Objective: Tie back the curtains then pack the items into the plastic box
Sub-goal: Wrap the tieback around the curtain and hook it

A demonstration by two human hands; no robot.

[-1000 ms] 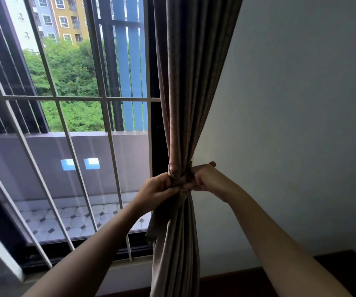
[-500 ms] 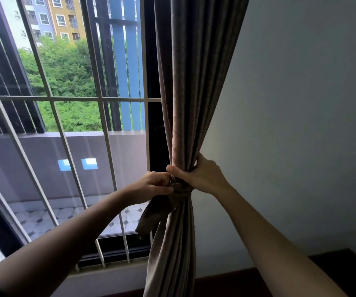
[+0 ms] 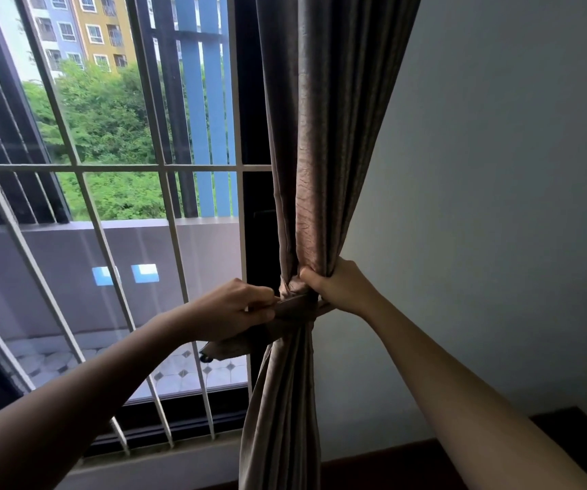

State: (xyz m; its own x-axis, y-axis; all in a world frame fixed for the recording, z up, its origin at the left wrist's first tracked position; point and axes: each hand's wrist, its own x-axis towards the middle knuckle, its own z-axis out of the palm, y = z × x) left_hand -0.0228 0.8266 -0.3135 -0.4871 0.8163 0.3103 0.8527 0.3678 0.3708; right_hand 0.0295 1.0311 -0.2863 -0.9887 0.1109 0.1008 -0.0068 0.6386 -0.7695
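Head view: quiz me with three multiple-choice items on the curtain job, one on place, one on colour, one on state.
1. Where does the brown pleated fabric curtain hang? A) across the whole window B) at the window's right edge, beside the grey wall C) on the floor
2. What colour are the metal window bars? A) white B) red C) yellow
3. What is the right hand doing? A) hanging idle B) pressing the wall C) gripping the curtain above the fabric tieback band
Key: B, bunched between window and wall; A, white against the greenery; C, fingers curl round the bundle while the left hand holds the band.
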